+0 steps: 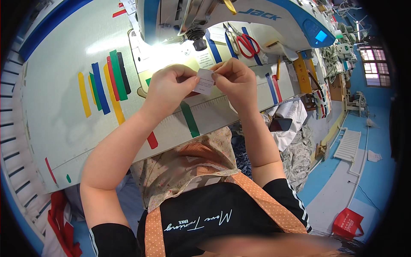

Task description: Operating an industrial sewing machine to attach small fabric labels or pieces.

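Note:
Between my two hands I hold a small white printed label (205, 82), just in front of the sewing machine (265, 19). My left hand (171, 83) pinches the label's left edge between thumb and fingers. On its right edge, the thumb and forefinger of my right hand (236, 80) are closed. A bit of red shows just under the label; what it belongs to I cannot make out. The presser area (199, 40) of the machine is beyond the label, under a bright lamp. Red-handled scissors (247, 45) lie past my right hand.
Coloured tape strips, among them a blue one (101, 88) and a green one (189, 119), are stuck on the white table (55, 111). A yellow box (302, 75) stands at its right end. A phone (280, 125) lies on pale cloth. A red bag (347, 223) is on the floor.

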`<action>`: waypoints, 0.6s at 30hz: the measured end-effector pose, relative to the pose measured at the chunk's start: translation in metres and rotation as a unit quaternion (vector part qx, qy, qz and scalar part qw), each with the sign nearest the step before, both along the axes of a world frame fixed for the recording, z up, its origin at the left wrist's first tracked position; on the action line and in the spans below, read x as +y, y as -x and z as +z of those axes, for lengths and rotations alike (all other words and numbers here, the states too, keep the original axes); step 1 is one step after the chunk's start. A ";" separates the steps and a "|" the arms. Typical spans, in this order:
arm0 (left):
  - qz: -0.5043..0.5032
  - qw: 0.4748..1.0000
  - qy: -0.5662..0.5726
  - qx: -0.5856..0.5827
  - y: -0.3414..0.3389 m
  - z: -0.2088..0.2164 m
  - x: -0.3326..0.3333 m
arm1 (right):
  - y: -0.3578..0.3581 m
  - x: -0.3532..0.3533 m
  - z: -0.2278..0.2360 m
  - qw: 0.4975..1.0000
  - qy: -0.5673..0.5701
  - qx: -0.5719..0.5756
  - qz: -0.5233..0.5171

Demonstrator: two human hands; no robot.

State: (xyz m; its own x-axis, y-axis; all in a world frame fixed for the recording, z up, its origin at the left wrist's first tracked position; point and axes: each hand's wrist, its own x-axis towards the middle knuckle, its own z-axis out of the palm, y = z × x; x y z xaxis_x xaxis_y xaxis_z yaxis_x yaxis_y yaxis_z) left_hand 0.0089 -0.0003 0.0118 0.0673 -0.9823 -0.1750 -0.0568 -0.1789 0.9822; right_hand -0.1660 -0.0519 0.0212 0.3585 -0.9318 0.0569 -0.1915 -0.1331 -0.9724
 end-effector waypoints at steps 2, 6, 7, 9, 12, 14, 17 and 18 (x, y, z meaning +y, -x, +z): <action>0.000 1.000 0.010 -0.010 0.000 -0.003 0.000 | -0.001 -0.001 -0.002 1.000 -0.007 -0.017 -0.007; 0.001 0.998 0.042 -0.038 0.000 -0.007 -0.001 | 0.003 -0.003 -0.010 0.999 0.027 -0.014 0.016; 0.003 0.997 0.053 -0.046 0.000 -0.006 -0.001 | 0.004 -0.003 -0.012 0.998 0.046 -0.008 0.029; 0.004 0.996 0.066 -0.055 0.000 -0.006 -0.001 | 0.004 -0.001 -0.009 0.998 0.057 -0.011 0.028; 0.027 0.995 0.096 -0.020 0.002 -0.004 0.001 | 0.001 0.003 -0.006 0.996 0.079 -0.018 0.024; 0.017 0.994 0.107 -0.011 0.003 -0.002 0.003 | -0.002 0.006 -0.007 0.997 0.051 -0.061 -0.008; -0.004 0.992 0.129 0.010 0.003 -0.001 0.003 | -0.001 0.010 -0.010 0.995 0.038 -0.087 -0.031; -0.010 0.990 0.140 -0.007 0.003 -0.002 0.003 | 0.000 0.011 -0.011 0.994 0.038 -0.093 -0.034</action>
